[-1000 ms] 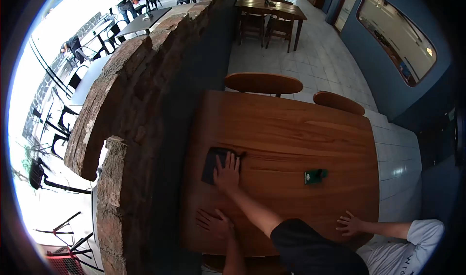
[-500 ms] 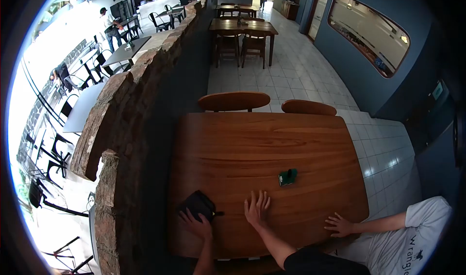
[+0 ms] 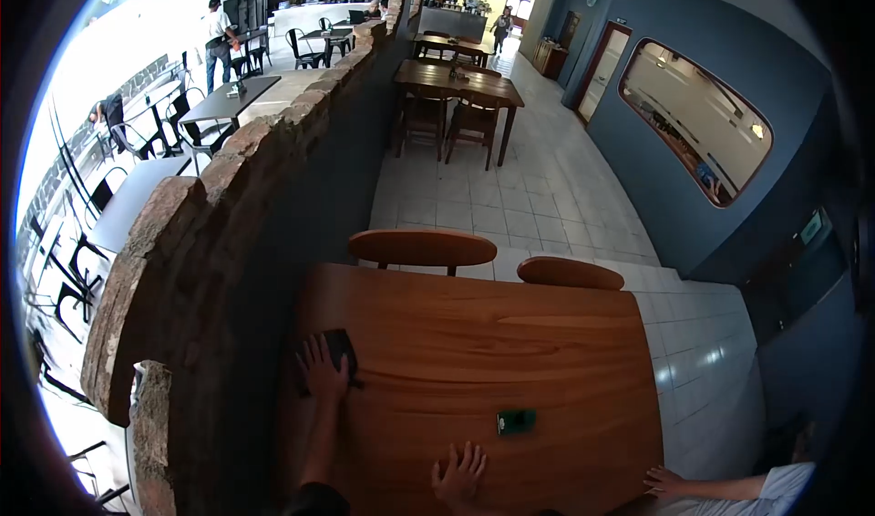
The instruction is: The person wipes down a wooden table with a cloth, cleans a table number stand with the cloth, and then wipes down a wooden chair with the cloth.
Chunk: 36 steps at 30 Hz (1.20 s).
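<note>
My left hand [image 3: 323,370] lies on a small black pouch [image 3: 341,343] at the left side of the wooden table [image 3: 547,343], fingers spread over it. The hand hides part of the pouch, and a short dark tab shows at its right edge. My right hand [image 3: 459,476] rests palm down on the table near its front edge, fingers apart and nothing held. Beyond it and slightly to the right is a small green item [image 3: 516,421] with a dark top, its kind unclear.
Another person's hand [image 3: 665,482] rests at the table's right edge. Two chairs [image 3: 423,248] stand at the far side. A rough brick-topped wall [image 3: 228,170] runs along the left. More tables [image 3: 460,80] are ahead, and people stand farther off.
My left hand and the black pouch have moved forward across the table, toward its far left. My right hand stays flat. The view has tilted upward, lowering the table in the picture.
</note>
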Each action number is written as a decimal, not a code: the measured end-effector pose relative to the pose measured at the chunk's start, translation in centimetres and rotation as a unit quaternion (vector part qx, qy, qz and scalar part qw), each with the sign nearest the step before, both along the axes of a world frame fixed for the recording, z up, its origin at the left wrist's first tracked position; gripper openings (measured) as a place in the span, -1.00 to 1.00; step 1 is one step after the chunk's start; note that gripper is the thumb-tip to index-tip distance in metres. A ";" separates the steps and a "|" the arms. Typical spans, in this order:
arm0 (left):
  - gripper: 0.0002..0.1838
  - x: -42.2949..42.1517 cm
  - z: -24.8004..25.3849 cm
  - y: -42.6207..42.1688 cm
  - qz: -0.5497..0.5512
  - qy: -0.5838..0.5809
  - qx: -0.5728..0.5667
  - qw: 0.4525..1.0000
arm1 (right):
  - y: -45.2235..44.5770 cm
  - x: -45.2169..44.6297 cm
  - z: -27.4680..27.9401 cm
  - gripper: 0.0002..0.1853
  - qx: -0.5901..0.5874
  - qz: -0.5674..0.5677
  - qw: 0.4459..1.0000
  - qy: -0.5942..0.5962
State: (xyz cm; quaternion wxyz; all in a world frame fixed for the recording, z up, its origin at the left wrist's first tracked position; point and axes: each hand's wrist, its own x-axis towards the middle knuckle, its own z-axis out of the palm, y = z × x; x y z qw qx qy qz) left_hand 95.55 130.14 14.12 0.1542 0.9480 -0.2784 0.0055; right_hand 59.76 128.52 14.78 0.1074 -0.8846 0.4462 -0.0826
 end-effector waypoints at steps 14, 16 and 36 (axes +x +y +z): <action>-0.17 -10.4 -2.3 -17.2 -0.269 -0.005 -0.008 0.963 | 0.0 -0.5 -0.4 -0.35 -0.016 0.045 0.999 0.011; -0.17 -11.5 -2.0 -13.2 -0.278 0.012 -0.014 0.960 | -0.1 0.2 0.1 -0.35 -0.011 0.041 0.999 0.010; -0.20 -0.2 -0.5 -16.1 0.001 0.001 -0.014 1.000 | 0.0 0.0 0.1 -0.36 -0.023 0.059 0.998 0.030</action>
